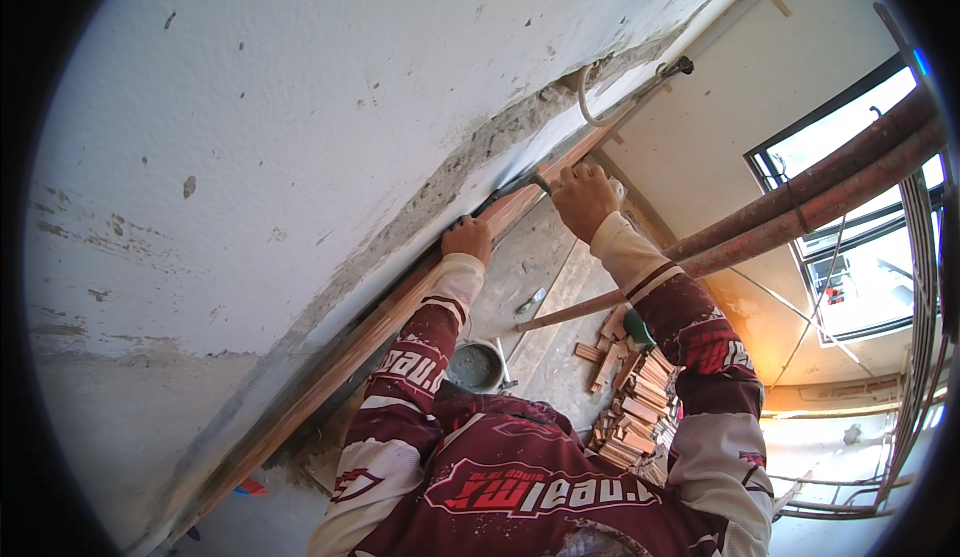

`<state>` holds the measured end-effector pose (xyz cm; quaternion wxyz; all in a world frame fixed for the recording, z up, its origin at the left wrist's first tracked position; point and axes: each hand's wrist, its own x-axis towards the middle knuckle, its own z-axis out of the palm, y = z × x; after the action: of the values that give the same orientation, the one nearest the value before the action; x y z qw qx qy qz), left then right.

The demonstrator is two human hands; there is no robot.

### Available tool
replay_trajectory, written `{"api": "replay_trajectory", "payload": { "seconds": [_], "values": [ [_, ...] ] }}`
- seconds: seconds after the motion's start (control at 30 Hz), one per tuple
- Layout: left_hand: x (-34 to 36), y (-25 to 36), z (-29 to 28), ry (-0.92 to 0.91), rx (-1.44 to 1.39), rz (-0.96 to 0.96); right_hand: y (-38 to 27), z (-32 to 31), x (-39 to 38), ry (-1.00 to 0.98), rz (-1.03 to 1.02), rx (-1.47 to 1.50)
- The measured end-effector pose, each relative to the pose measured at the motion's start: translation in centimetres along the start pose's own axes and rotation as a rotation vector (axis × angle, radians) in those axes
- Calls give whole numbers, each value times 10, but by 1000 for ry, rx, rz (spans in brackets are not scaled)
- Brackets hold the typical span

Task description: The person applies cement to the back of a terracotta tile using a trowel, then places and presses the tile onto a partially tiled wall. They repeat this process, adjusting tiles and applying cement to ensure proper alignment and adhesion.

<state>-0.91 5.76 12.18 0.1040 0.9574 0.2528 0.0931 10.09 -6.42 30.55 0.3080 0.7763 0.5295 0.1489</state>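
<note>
A long reddish-brown wooden board [385, 325] runs diagonally along the foot of a rough mortar band on the white wall. My left hand [467, 239] rests at the board, its fingers curled over the edge next to the wall. Farther along, my right hand [585, 200] is closed round the handle of a trowel [541, 184]. The trowel's dark blade reaches from that fist toward the wall, over the board and just beyond my left fingers. How much of the blade touches the wall is hard to make out.
A bucket of grey mortar [473, 367] stands below on the floor [520, 327]. Many brick pieces [635, 407] lie piled to its right. Thick rusty pipes [800, 192] cross at the right, before a window [850, 247]. A pale bent conduit [585, 102] sticks out of the wall.
</note>
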Motion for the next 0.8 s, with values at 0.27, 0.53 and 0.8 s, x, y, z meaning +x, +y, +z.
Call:
{"api": "replay_trajectory", "payload": {
  "seconds": [0.27, 0.53, 0.8],
  "values": [
    [1, -1, -1, -6, -5, -6, 5, 1, -6, 77, 54, 0],
    [1, -2, 2, 1, -1, -4, -5, 8, -9, 34, 24, 24],
    [0, 1, -6, -28, -2, -4, 3, 11, -1, -48, 92, 28]
  ]
}}
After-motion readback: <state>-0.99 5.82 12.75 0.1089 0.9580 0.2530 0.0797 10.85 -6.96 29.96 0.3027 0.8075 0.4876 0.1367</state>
